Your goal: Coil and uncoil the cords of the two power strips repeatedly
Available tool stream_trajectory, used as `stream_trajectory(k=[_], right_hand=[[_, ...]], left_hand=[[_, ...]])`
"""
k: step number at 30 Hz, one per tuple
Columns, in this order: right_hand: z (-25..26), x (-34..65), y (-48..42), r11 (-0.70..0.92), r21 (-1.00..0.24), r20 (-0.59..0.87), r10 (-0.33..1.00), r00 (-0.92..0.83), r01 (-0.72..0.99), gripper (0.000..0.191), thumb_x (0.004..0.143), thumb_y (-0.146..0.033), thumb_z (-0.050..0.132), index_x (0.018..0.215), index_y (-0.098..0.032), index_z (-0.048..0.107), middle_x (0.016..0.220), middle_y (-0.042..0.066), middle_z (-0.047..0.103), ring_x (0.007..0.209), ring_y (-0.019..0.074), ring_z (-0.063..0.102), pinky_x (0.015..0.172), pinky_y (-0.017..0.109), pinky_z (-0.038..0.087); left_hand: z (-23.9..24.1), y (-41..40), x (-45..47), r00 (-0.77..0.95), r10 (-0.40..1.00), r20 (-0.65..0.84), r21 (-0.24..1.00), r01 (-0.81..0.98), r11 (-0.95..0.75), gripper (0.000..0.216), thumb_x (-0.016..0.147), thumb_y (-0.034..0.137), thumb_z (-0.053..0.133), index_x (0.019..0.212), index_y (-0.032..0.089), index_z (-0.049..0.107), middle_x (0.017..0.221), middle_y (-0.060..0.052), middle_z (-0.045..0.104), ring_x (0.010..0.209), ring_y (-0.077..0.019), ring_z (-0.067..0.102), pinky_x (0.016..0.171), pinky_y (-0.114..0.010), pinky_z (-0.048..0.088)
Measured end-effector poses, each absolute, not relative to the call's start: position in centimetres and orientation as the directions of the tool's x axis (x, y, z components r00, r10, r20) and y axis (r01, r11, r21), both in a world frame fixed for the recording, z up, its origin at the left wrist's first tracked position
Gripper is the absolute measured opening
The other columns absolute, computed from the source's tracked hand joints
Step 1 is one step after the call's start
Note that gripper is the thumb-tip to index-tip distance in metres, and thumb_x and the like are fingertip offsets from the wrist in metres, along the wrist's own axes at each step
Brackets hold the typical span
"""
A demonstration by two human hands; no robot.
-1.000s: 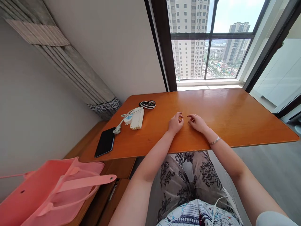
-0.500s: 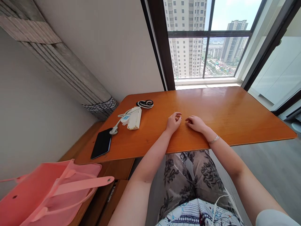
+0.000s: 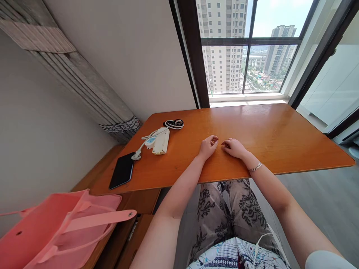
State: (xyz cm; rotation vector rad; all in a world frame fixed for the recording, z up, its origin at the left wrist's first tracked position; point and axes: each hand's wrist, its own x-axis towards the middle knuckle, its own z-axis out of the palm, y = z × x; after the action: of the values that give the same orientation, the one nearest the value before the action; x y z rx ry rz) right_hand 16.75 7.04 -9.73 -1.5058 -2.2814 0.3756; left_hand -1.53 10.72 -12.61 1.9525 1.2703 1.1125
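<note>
My left hand [image 3: 208, 147] rests on the wooden table [image 3: 252, 123], its fingers loosely bent and slightly apart, with nothing in them. Facing it across a small gap is my right hand [image 3: 235, 148], which also lies on the tabletop, relaxed, fingers half curled and empty. A thin bracelet [image 3: 255, 167] circles the right wrist. Left of the hands lie a white power strip [image 3: 161, 142] with its cord and plug [image 3: 136, 155], and a dark coiled cable [image 3: 175, 124]. A black tablet or large phone [image 3: 121, 171] is flat at the table's left end, close to the plug.
A pink bag [image 3: 58, 231] with a strap sits at the lower left, below table height. The table's near edge crosses above my lap. Behind the table are a window [image 3: 246, 67] and a grey wall, with a tied curtain [image 3: 92, 89] at left.
My left hand has turned a little and its fingers have spread slightly, reaching a bit farther right. The right hand is nearly still. Objects on the table have stayed put.
</note>
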Motion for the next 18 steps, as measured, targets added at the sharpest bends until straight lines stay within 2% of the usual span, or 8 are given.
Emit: stream_trajectory(k=[18], right_hand=[[-9.83, 16.84, 7.03, 0.388, -0.395, 0.151, 0.921, -0.358, 0.833, 0.024, 0.092, -0.027, 0.062, 0.112, -0.018, 0.072, 0.102, 0.01, 0.07, 0.099, 0.0212, 0.063, 0.09, 0.031, 0.046]], left_hand=[[-12.57, 10.44, -1.46, 0.256, 0.902, 0.346, 0.761, 0.486, -0.43, 0.016, 0.08, 0.021, 0.055, 0.091, 0.019, 0.067, 0.078, 0.0, 0.068, 0.054, -0.0109, 0.056, 0.058, -0.026, 0.048]])
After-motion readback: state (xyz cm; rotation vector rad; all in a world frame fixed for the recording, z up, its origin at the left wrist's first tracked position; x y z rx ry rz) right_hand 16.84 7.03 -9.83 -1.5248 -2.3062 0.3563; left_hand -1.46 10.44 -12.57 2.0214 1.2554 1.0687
